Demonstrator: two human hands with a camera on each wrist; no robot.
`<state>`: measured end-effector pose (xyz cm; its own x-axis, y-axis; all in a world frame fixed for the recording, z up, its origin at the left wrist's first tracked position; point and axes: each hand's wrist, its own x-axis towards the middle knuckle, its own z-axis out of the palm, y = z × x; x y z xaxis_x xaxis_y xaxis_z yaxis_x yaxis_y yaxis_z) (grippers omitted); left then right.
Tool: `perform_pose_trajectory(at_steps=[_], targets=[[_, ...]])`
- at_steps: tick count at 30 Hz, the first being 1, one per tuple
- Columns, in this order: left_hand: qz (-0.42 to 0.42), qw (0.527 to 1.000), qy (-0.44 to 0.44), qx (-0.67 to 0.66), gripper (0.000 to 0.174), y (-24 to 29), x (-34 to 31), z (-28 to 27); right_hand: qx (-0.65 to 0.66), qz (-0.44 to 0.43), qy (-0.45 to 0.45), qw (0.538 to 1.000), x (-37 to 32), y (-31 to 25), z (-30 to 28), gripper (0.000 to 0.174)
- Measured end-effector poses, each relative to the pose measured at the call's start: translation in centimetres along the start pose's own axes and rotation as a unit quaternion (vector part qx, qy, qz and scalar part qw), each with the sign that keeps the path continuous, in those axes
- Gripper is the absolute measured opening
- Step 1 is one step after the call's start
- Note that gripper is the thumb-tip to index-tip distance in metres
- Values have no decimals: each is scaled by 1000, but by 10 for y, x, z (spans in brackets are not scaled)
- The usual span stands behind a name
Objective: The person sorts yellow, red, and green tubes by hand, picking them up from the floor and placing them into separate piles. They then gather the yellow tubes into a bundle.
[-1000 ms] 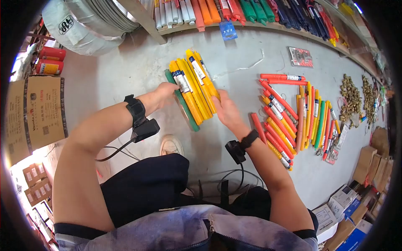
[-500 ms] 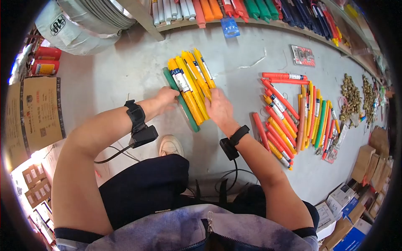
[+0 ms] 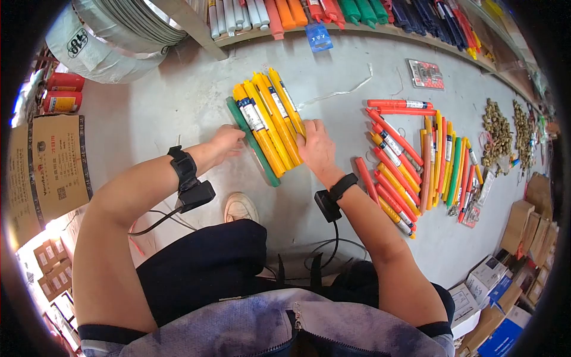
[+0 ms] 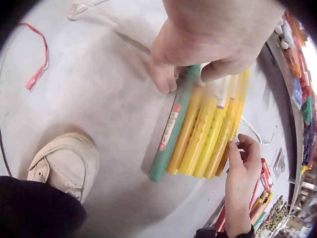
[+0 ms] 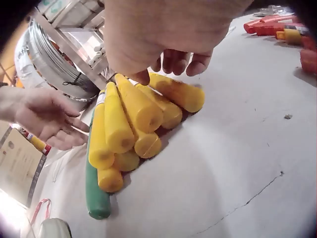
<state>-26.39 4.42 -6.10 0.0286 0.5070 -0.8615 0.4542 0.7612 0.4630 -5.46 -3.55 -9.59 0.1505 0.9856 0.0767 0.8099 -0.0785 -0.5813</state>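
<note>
A pile of yellow tubes with white and dark labels lies on the floor in the head view, stacked in layers as the right wrist view shows. Along its left side lies a green tube. My left hand is just left of the green tube, its fingers loosely extended in the right wrist view. At the pile's right side my right hand has its fingertips right at the outermost yellow tube, fingers relaxed and bent over it, not wrapped round it.
More red, yellow and green tubes lie spread to the right. A shelf of coloured tubes runs along the back. A cardboard box and wrapped coil stand at left. My shoe is close to the pile.
The right hand lowered a yellow tube onto the pile's right side and loosened its fingers. The left hand drew slightly back to the left from the green tube.
</note>
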Motion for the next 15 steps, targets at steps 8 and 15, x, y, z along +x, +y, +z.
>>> perform_pose_trajectory(at_steps=[8, 15], targets=[[18, 999, -17, 24, 18, 0, 1, -10, -35, 50, -84, 995, 7, 4, 0, 20], [5, 998, -40, 38, 19, 2, -11, -2, 202, 104, -148, 963, 17, 13, 1, 27]])
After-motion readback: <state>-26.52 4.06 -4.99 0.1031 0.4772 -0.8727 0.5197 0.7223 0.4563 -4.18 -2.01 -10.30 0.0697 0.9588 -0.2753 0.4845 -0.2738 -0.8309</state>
